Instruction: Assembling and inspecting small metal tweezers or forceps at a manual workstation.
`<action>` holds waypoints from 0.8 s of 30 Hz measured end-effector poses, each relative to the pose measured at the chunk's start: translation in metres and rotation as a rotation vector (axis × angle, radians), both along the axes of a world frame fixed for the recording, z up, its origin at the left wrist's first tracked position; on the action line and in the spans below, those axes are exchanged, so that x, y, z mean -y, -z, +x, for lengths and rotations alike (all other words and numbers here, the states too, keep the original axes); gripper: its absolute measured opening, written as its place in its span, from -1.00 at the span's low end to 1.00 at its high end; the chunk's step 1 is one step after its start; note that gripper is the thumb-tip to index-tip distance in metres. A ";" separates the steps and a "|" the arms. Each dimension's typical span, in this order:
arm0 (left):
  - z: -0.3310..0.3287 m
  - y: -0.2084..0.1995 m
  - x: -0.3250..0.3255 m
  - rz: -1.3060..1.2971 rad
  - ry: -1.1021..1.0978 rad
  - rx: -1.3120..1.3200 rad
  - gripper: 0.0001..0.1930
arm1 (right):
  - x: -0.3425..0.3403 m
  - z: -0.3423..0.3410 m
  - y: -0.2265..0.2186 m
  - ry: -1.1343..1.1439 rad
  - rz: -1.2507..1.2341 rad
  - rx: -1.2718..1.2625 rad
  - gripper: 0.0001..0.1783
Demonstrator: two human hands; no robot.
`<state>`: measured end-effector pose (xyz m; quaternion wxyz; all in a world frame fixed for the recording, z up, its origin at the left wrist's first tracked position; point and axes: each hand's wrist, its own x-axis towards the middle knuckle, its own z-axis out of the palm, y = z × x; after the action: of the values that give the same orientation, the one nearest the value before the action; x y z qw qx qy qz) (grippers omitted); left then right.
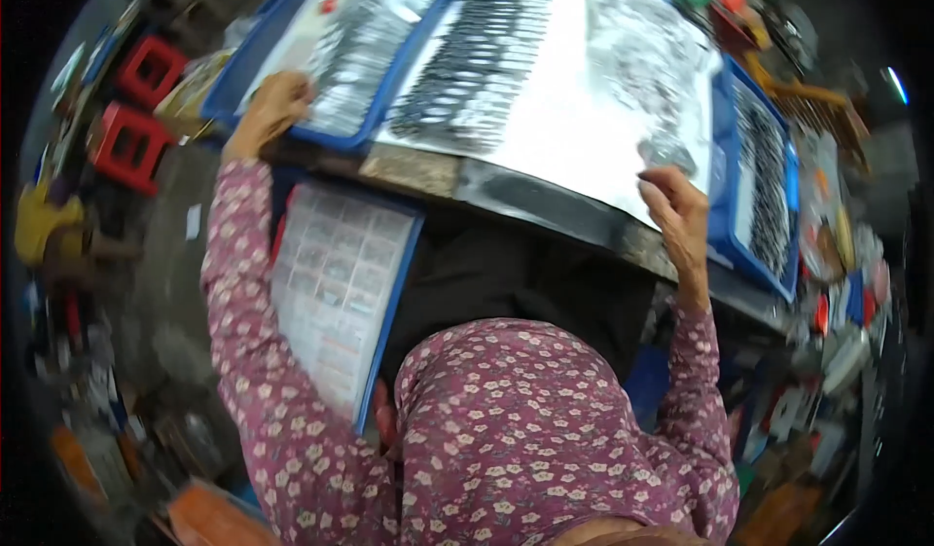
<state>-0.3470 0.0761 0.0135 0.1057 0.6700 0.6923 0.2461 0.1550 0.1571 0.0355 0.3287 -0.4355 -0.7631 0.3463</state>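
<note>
My left hand (pixel 276 108) is over the near left corner of a blue tray (pixel 222 89), fingers curled together; what they hold, if anything, is hidden. In that tray lie many small shiny packets (pixel 365 50) in overlapping rows. My right hand (pixel 678 210) is at the near right edge of the white work surface (pixel 569 108), thumb and fingers drawn together. Anything in its pinch is too small to make out. Just beyond it sits a heap of clear, shiny small pieces (pixel 654 59). Between the hands, dark slender metal parts (pixel 477 59) lie in close rows.
On the right stands another blue tray (pixel 793 205) with many dark parts. A blue-edged board with a printed picture sheet (pixel 341 273) leans below the table's front edge (pixel 525 210). Red stools (pixel 131 147) and a person in yellow (pixel 49 225) are at far left.
</note>
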 end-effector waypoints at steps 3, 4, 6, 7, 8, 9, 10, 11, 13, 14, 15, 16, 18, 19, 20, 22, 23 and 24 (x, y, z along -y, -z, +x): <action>0.021 0.005 -0.023 0.065 -0.087 -0.099 -0.79 | -0.038 0.031 0.002 -0.022 0.060 0.041 -0.86; 0.021 0.003 -0.028 0.018 -0.087 -0.080 -0.82 | -0.051 0.044 0.002 -0.029 0.096 0.043 -0.86; 0.049 -0.008 -0.051 -0.015 -0.039 -0.053 -0.83 | -0.073 0.081 -0.008 -0.016 0.179 0.079 -0.86; 0.066 -0.030 -0.044 -0.082 -0.051 -0.064 -0.86 | -0.084 0.094 -0.009 -0.003 0.129 0.025 -0.86; 0.068 -0.030 -0.047 -0.118 -0.055 -0.086 -0.88 | -0.092 0.108 -0.013 0.021 0.084 -0.020 -0.86; 0.080 -0.028 -0.051 -0.029 -0.042 -0.065 -0.88 | -0.099 0.125 -0.018 0.030 0.171 0.003 -0.85; 0.095 -0.037 -0.054 -0.036 -0.011 -0.007 -0.88 | -0.106 0.140 -0.021 0.073 0.235 0.011 -0.85; 0.098 -0.035 -0.060 -0.078 -0.022 0.091 -0.89 | -0.111 0.155 -0.025 0.092 0.250 -0.005 -0.86; 0.110 -0.035 -0.060 -0.050 -0.012 0.047 -0.92 | -0.126 0.185 -0.036 0.117 0.318 0.000 -0.87; 0.115 -0.039 -0.061 -0.042 0.003 0.042 -0.93 | -0.134 0.197 -0.041 0.177 0.310 -0.001 -0.86; 0.115 -0.041 -0.062 -0.036 0.016 0.039 -0.93 | -0.148 0.211 -0.043 0.209 0.405 0.054 -0.85; 0.113 -0.044 -0.064 -0.032 0.027 0.066 -0.94 | -0.165 0.226 -0.043 0.238 0.499 0.109 -0.85; 0.114 -0.048 -0.064 -0.028 0.037 0.088 -0.95 | -0.205 0.254 -0.036 0.317 0.340 0.176 -0.83; 0.116 -0.052 -0.064 -0.057 0.004 0.069 -0.94 | -0.224 0.269 -0.033 0.326 0.344 0.176 -0.83; 0.118 -0.059 -0.064 -0.086 -0.035 0.048 -0.93 | -0.245 0.282 -0.030 0.320 0.280 0.298 -0.83; 0.133 -0.075 -0.064 -0.073 -0.014 0.078 -0.92 | -0.281 0.299 -0.017 0.313 0.216 0.413 -0.82; 0.137 -0.080 -0.064 -0.061 -0.032 0.087 -0.92 | -0.294 0.307 -0.010 0.387 0.342 0.601 -0.81; 0.138 -0.086 -0.063 -0.049 -0.052 0.094 -0.91 | -0.303 0.311 -0.003 0.459 0.468 0.788 -0.80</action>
<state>-0.2087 0.1395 0.0994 0.1480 0.6368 0.7095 0.2632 0.4656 0.4605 0.0388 0.1722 -0.6039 -0.7710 -0.1055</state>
